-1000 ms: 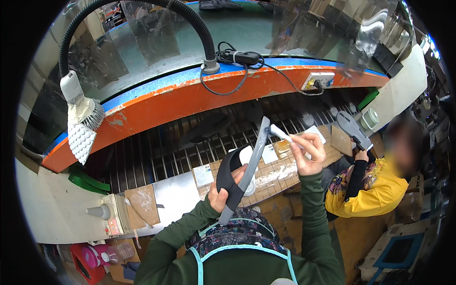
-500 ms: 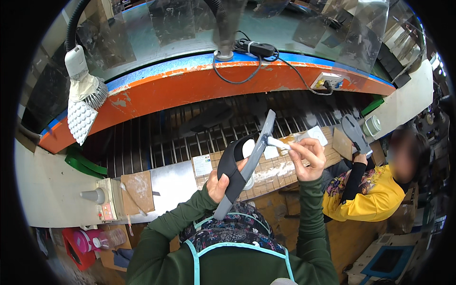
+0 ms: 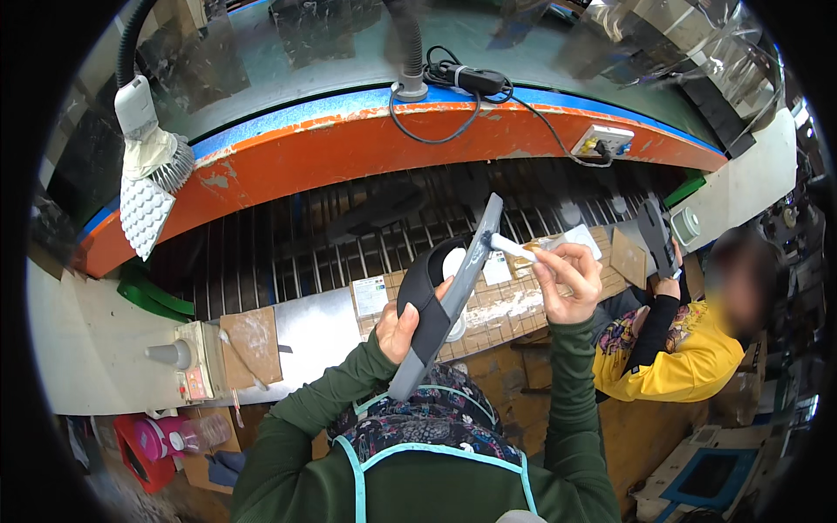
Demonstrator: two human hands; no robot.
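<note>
My left hand (image 3: pixel 398 333) is closed round a slide sandal (image 3: pixel 418 359) by its black strap and the edge of its grey sole. The sandal is tilted up on its side, sole turned to the right, above the front of the bench. Between the thumb and fingers of my right hand (image 3: pixel 571 283) is a slim white brush-like tool (image 3: pixel 514 250). Its tip touches the sole's face near the upper end, where a wet-looking, lighter smear shows. The exact shape of the tip is too small to make out.
A roller conveyor (image 3: pixel 261 270) with dark sandals runs behind the bench, under an orange beam (image 3: pixel 349 135) with cable and sockets. At right a co-worker in yellow (image 3: pixel 689 349) holds another sandal (image 3: pixel 656 240). A lamp (image 3: pixel 139 131) hangs at left; a brown board (image 3: pixel 250 344) lies below it.
The white tool's tip has moved slightly up along the sole, and my right hand has risen a little with it. The co-worker's sandal has turned more upright.
</note>
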